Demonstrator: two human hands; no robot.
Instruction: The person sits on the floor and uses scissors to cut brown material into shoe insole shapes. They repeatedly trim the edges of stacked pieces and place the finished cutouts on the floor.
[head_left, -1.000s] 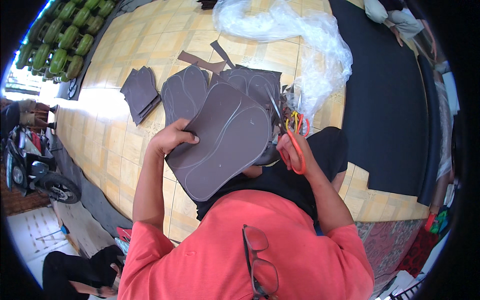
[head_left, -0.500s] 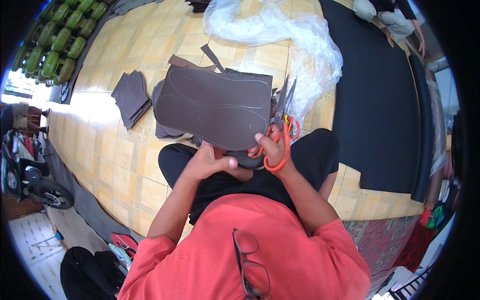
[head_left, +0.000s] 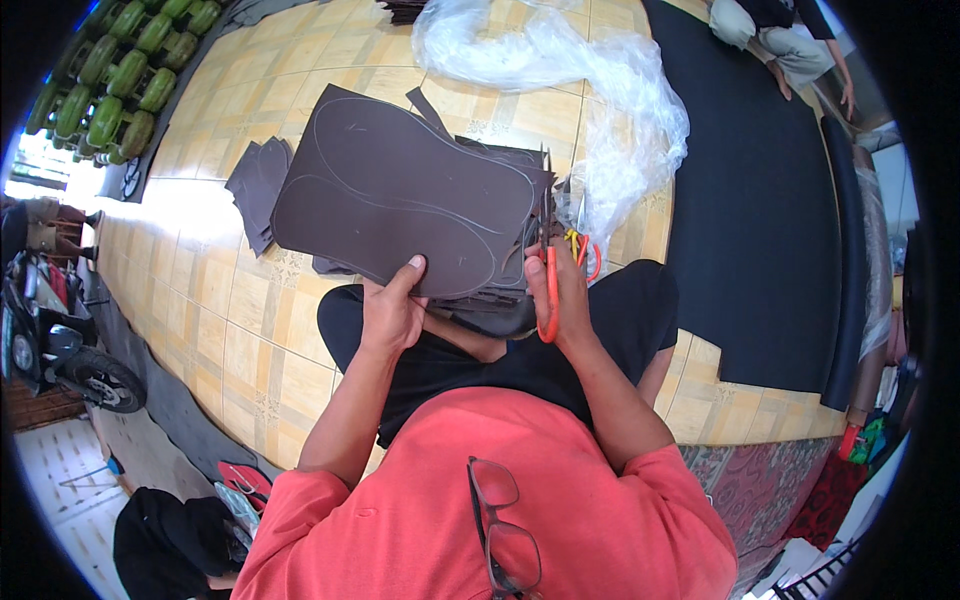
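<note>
My left hand (head_left: pixel 393 315) grips the lower edge of a dark brown sheet (head_left: pixel 400 190), thumb on top and fingers underneath. Pale curved outlines, like shoe soles, are traced on the sheet. My right hand (head_left: pixel 570 295) is closed around scissors (head_left: pixel 550 290) with orange handles. Their blades point away from me, close together, by the sheet's right edge. Beyond that hand, another orange handle (head_left: pixel 596 262) with yellow on it shows, partly hidden. More brown pieces (head_left: pixel 500 305) lie stacked beneath the sheet.
Left of the sheet lies a pile of cut brown pieces (head_left: pixel 258 190). Crumpled clear plastic (head_left: pixel 625 110) spreads beyond, beside a long black sheet (head_left: pixel 755 220) on the right. Another person (head_left: pixel 775 45) crouches at the far right. Green gas cylinders (head_left: pixel 110 120) and a motorcycle (head_left: pixel 70 350) stand left.
My left hand, empty before, now holds the sheet. The sheet has turned clockwise, its left end shifting outward and left. The scissors' blades were spread and are now closer together.
</note>
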